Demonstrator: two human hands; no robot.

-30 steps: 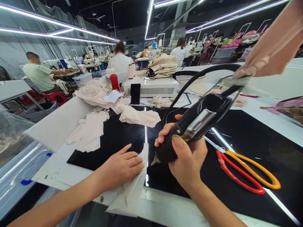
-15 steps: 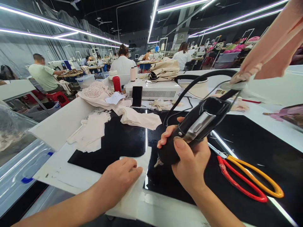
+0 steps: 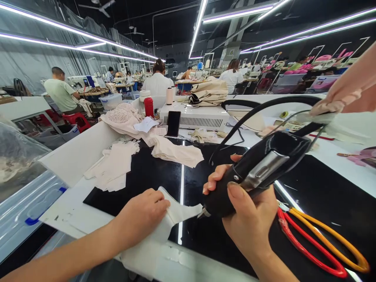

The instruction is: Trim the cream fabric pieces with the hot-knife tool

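My left hand [image 3: 147,213] is closed on a cream fabric piece [image 3: 179,211]. One end of the piece hangs over the table's front edge, while a narrow strip reaches right to the tip of a black corded handheld tool [image 3: 246,180]. My right hand [image 3: 249,215] is wrapped round this tool, thumb beside its silver lever. Its small metal tip is at the strip's end; I cannot tell if they touch. Right of that hand lie scissors [image 3: 320,239] with red and orange handles, their blades mostly hidden.
Cream fabric stacks [image 3: 176,150] lie on the black board [image 3: 147,172]. Behind stand a phone [image 3: 173,123], a red bottle [image 3: 149,107] and a white vented box [image 3: 196,117]. The tool's cable [image 3: 264,105] arches up to hanging pink cloth [image 3: 349,82]. Co-workers sit at sewing machines beyond.
The fabric's narrow strip has swung from pointing away from me to pointing right. My right hand and the tool have shifted right and slightly lower in view; my left hand has moved slightly left.
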